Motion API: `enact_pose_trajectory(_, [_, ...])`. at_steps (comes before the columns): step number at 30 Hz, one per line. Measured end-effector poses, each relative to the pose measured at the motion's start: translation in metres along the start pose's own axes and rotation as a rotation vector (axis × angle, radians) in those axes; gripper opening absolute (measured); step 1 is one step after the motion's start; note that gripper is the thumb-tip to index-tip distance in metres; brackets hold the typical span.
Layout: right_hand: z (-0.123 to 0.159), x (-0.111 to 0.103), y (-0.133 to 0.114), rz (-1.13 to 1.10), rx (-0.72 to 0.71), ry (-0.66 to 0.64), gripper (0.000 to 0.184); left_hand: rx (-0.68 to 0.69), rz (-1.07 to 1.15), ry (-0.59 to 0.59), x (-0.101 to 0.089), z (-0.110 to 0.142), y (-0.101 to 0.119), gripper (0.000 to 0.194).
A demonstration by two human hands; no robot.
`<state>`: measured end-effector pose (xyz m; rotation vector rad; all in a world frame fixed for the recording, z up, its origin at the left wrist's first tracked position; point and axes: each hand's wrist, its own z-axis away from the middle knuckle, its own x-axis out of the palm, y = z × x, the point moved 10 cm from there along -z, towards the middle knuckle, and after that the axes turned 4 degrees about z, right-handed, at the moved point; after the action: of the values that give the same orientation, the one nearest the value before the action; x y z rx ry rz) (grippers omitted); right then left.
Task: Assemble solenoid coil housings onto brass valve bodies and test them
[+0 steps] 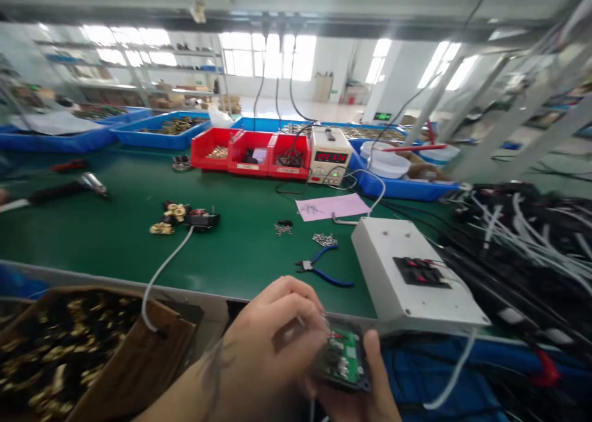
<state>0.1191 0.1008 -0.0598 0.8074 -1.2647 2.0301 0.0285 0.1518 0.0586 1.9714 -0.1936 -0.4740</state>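
My right hand (380, 382) holds a small black housing with a green circuit board (350, 355) in it from below, its thumb along the right edge. My left hand (282, 329) reaches in from the left with curled fingers pressed together at the board's left side. What sits between those fingers is hidden. Blue-handled cutting pliers (324, 273) lie on the green bench just beyond the hands. Close behind them is a small pile of screws (324, 240).
A white box with black terminals (423, 273) stands at right, beside a heap of cables (531, 243). Red bins (250, 157) and a power supply (330, 155) line the back. Brass fittings (173, 215) lie left. A carton (139, 360) of brass parts stands lower left.
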Motion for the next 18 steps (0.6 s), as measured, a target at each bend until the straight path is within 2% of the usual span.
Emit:
enact_pose_trajectory(4, [0.003, 0.011, -0.002, -0.004, -0.036, -0.077, 0.053, 0.14, -0.122, 0.005, 0.008, 0.01, 0.015, 0.015])
enact_pose_trajectory(8, [0.008, 0.002, -0.002, -0.02, -0.053, -0.04, 0.049, 0.315, -0.295, -0.055, 0.019, 0.012, 0.039, 0.02])
enact_pose_trajectory(11, [0.01, -0.003, -0.001, 0.005, -0.054, -0.028, 0.051, 0.377, -0.43, -0.1, 0.024, 0.011, 0.046, 0.021])
enact_pose_trajectory(16, [0.012, -0.001, -0.005, 0.071, -0.077, -0.057, 0.057, 0.45, -0.474, -0.237, 0.031, 0.017, 0.05, 0.016])
enact_pose_trajectory(18, [0.013, 0.002, -0.007, 0.111, -0.098, -0.077, 0.06, 0.466, -0.496, -0.249, 0.031, 0.019, 0.052, 0.016])
